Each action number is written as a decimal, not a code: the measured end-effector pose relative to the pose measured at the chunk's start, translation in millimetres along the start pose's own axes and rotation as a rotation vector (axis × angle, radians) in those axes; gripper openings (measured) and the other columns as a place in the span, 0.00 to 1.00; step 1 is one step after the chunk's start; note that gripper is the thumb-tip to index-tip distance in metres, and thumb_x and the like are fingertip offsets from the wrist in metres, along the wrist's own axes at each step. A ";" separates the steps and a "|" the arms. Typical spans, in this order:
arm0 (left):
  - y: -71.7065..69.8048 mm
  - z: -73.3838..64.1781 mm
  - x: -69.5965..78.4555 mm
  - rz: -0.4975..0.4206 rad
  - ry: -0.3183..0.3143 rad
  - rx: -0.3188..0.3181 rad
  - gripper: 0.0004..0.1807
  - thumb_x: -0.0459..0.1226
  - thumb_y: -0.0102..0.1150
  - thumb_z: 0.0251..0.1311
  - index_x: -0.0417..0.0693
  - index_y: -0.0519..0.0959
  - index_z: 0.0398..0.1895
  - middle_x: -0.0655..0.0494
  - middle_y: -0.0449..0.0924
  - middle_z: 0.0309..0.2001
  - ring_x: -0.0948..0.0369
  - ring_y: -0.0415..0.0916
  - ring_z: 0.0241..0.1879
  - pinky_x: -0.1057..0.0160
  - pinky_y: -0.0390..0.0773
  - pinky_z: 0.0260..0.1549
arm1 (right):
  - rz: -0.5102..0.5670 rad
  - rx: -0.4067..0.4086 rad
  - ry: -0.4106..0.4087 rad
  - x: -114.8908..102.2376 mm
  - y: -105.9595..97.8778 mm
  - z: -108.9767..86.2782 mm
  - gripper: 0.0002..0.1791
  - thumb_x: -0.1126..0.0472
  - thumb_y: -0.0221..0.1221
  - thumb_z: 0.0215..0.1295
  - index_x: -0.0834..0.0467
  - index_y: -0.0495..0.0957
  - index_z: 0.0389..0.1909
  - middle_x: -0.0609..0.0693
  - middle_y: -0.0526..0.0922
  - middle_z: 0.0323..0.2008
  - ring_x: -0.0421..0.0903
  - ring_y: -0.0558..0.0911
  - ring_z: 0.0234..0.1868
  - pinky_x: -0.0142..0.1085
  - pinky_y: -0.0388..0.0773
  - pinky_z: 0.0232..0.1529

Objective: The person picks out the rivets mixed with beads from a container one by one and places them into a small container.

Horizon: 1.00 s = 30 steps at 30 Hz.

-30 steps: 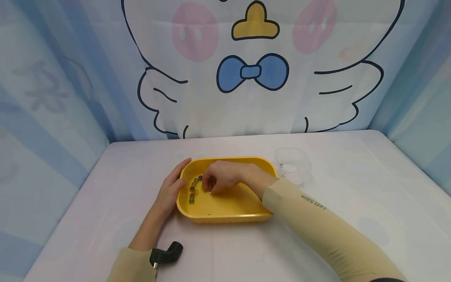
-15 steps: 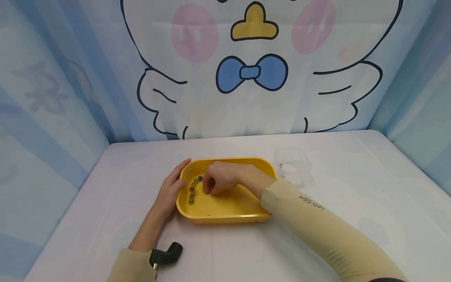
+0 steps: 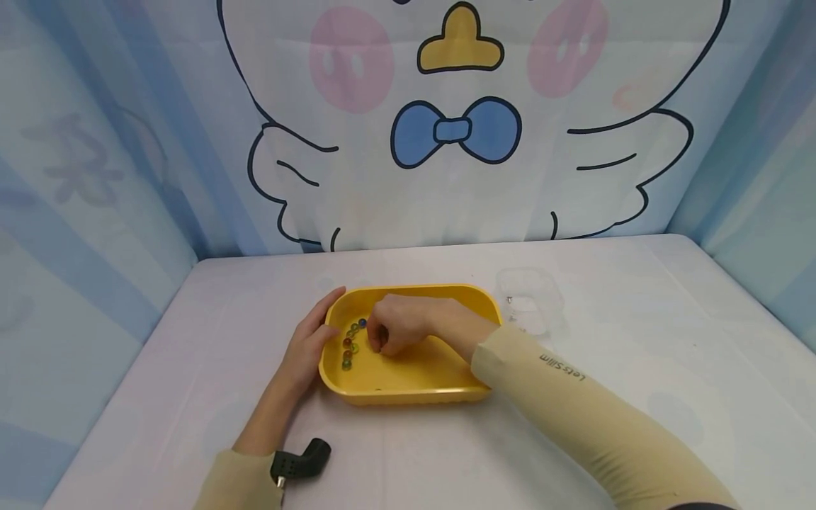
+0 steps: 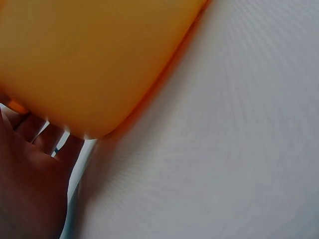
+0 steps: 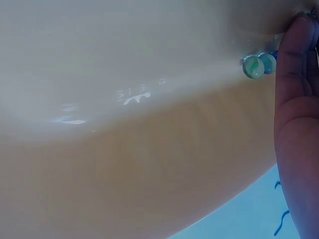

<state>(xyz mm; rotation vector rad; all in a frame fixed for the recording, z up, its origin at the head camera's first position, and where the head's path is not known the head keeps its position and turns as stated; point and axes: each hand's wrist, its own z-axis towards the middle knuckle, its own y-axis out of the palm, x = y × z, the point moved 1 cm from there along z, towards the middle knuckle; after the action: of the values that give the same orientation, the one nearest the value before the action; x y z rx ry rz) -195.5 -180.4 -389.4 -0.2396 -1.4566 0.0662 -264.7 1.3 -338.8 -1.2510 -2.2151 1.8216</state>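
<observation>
A yellow plastic tray [image 3: 421, 375] stands on the table. My left hand [image 3: 306, 350] holds its left end, thumb over the rim and fingers along the outer wall. Inside the tray, several glass marbles [image 3: 347, 342] form a curved line near the left end. My right hand [image 3: 401, 324] is down in the tray just right of them, thumb and fingertips together at the floor. A small shiny piece is pinched there, mostly hidden; I cannot tell its kind. In the right wrist view, greenish marbles [image 5: 253, 67] lie beside the fingers [image 5: 294, 55].
A clear plastic box [image 3: 538, 297] stands behind the tray at right, with a small shiny bit [image 3: 509, 300] in it. A white cloth covers the table [image 3: 637, 312]. Behind hangs a curtain [image 3: 455, 198] printed with a cartoon figure.
The right hand's fingertips have tipped slightly lower, and the shiny piece that showed at them is now hidden. The left hand, tray and marbles stay put.
</observation>
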 end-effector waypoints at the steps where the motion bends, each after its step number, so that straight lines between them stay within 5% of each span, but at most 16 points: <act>1: 0.0 -0.1 -0.1 -0.001 0.000 -0.001 0.35 0.28 0.38 0.66 0.46 0.58 0.78 0.52 0.54 0.78 0.55 0.48 0.77 0.50 0.46 0.74 | 0.005 -0.002 0.000 -0.1 0.2 -0.3 0.06 0.66 0.65 0.63 0.51 0.83 0.31 0.42 0.79 0.27 0.39 0.76 0.30 0.27 0.73 0.34; 30: -0.1 1.3 -2.4 -0.008 0.003 0.003 0.34 0.28 0.38 0.66 0.46 0.58 0.78 0.52 0.55 0.78 0.56 0.48 0.77 0.51 0.46 0.74 | 0.108 0.037 -0.014 4.7 -6.7 -5.7 0.05 0.67 0.64 0.63 0.53 0.83 0.33 0.44 0.82 0.31 0.40 0.77 0.34 0.29 0.76 0.39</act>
<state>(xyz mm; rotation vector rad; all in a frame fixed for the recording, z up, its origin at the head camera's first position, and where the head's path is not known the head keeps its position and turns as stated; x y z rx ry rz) -197.0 -180.8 -391.5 -0.2310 -1.4540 0.0619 -268.9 8.7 -333.6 -1.3800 -2.1497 1.9050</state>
